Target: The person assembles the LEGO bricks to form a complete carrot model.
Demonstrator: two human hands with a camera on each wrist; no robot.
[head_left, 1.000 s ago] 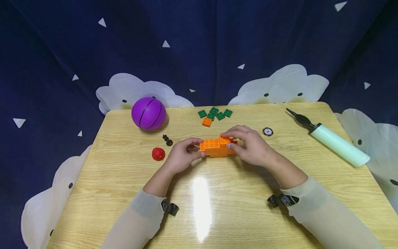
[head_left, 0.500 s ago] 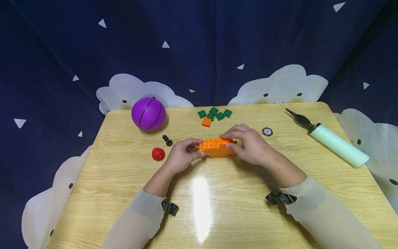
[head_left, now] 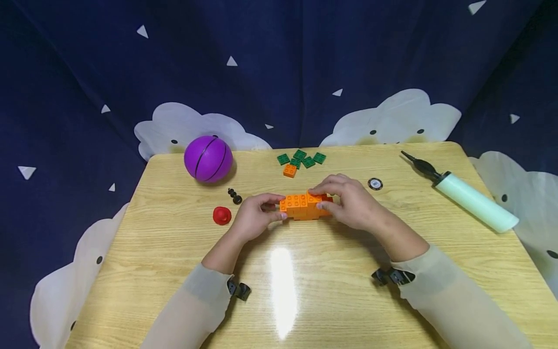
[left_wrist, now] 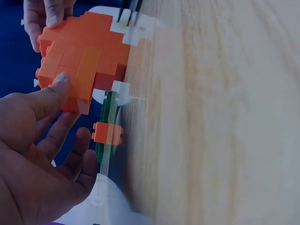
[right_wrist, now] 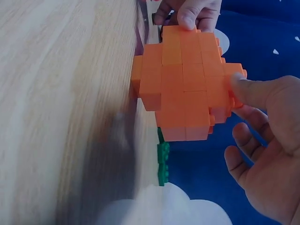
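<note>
Almost nothing has moved since the earlier frames: both hands stay on the orange brick block [head_left: 303, 206], and only the right forearm has drifted a touch toward the middle of the wooden table [head_left: 331, 291].

The block sits on the table at its centre, between the 2 hands. The left hand [head_left: 255, 215] pinches its left end, thumb on the near face and fingers curled behind. The right hand [head_left: 350, 201] is clamped on the right end, thumb pressed on the near side and fingers arched over the top studs. The wrist views show each thumb flat against the orange bricks.

Behind the block lie a loose orange brick [head_left: 289, 170] and, touching it, a cluster of green plates [head_left: 302, 159]. To the left are a purple ball [head_left: 208, 159], a small black piece [head_left: 235, 196] and a red cap [head_left: 222, 215]. To the right sit a round black disc [head_left: 375, 184] and, well apart, a pale green pump [head_left: 466, 198].
</note>
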